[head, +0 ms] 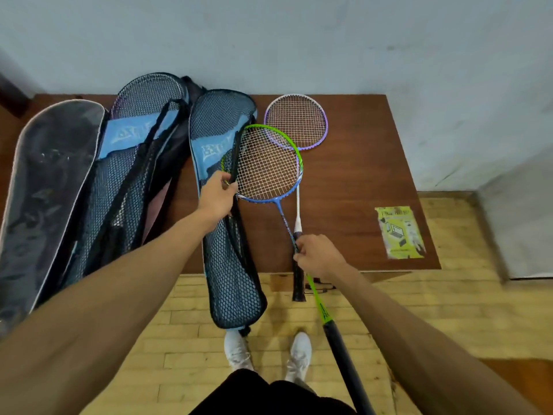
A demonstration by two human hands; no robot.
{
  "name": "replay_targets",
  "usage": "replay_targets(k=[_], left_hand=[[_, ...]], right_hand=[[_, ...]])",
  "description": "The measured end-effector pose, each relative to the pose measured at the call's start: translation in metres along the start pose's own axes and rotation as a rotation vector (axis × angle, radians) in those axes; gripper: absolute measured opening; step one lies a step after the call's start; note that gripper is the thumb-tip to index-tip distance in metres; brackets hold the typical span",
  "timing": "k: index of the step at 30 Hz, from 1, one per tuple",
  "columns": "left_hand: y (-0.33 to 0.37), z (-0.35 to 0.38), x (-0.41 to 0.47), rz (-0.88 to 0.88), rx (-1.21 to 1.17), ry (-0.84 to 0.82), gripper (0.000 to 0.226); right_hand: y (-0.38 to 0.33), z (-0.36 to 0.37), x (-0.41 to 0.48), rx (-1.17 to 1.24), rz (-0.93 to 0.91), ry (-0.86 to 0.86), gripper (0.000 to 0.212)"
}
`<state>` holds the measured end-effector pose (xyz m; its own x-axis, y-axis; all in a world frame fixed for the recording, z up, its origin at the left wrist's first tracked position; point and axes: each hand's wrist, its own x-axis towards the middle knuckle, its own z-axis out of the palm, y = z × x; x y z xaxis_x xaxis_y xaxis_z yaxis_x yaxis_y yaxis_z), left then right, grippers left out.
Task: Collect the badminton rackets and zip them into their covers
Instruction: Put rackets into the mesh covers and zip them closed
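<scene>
A green-and-blue racket has its head partly inside the open edge of a blue mesh cover on the brown table. My left hand pinches the cover's black zipper edge and holds it open. My right hand grips the racket's shaft, and its black handle reaches down past my right arm. A purple-and-white racket lies flat on the table under the first one, its black grip hanging over the front edge.
Another blue mesh cover with rackets inside and a grey bag lie at the table's left. A yellow packet sits near the front right corner. A wall stands behind. My white shoes are on the wooden floor.
</scene>
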<state>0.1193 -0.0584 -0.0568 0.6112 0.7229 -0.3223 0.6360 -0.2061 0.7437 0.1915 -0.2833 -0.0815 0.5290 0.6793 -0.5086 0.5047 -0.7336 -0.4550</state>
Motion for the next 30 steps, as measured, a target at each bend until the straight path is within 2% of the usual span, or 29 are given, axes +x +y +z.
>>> replay_targets(k=[3, 7, 15, 21, 24, 30], left_hand=[[-0.004, -0.006, 0.008, 0.023, 0.005, 0.076, 0.032], [-0.012, -0.011, 0.020, -0.030, -0.042, 0.168, 0.027], [-0.019, -0.026, 0.041, -0.083, -0.178, 0.341, 0.023], [-0.018, -0.025, 0.040, -0.061, -0.152, 0.292, 0.027], [-0.018, -0.025, 0.040, -0.083, -0.088, 0.296, 0.025], [-0.018, -0.010, 0.018, -0.114, 0.032, 0.162, 0.024]], right_hand=[[-0.018, 0.007, 0.002, 0.010, -0.001, 0.002, 0.015], [-0.029, 0.017, -0.006, -0.018, -0.009, -0.001, 0.013], [-0.008, 0.029, -0.031, -0.069, 0.028, 0.024, 0.013], [0.001, 0.026, -0.030, -0.051, -0.012, 0.074, 0.021], [0.006, 0.028, -0.030, -0.030, -0.026, 0.136, 0.013], [0.043, 0.012, -0.033, 0.054, 0.113, 0.221, 0.011]])
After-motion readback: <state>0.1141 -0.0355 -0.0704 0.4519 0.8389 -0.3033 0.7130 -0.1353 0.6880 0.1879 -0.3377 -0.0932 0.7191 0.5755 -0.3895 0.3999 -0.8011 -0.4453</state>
